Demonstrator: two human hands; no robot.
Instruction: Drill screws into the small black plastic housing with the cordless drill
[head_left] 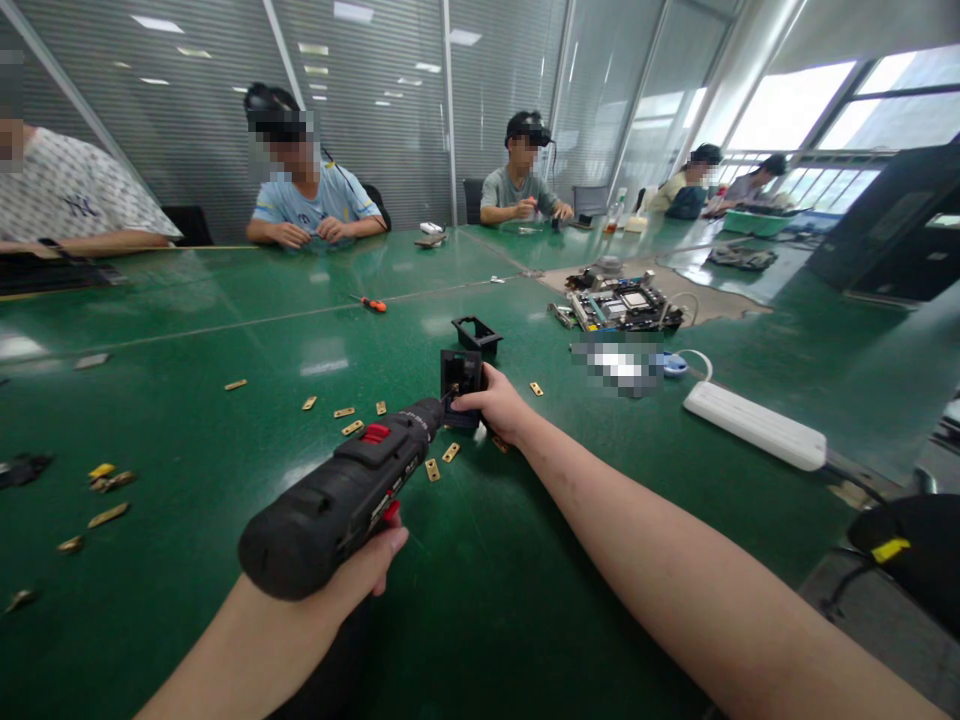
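While right hand (pixel 501 402) grips housing (pixel 460 368), table edge (pixel 801 566) distant.

1. I see the black drill (pixel 337 500) gripped in the left hand (pixel 379 565), its long body lying above that wrist, with a red trigger (pixel 391 511) just beyond the thumb and a red switch (pixel 376 432) on top.
2. I have its chuck (pixel 429 415) pointing away from the left hand, toward the right hand (pixel 501 402).
3. I see the black housing (pixel 461 366) held roughly upright at the right hand's fingertips, its hollow side facing the drill.
4. I cannot tell whether the thin bit, left of the right thumb, touches anything inside.
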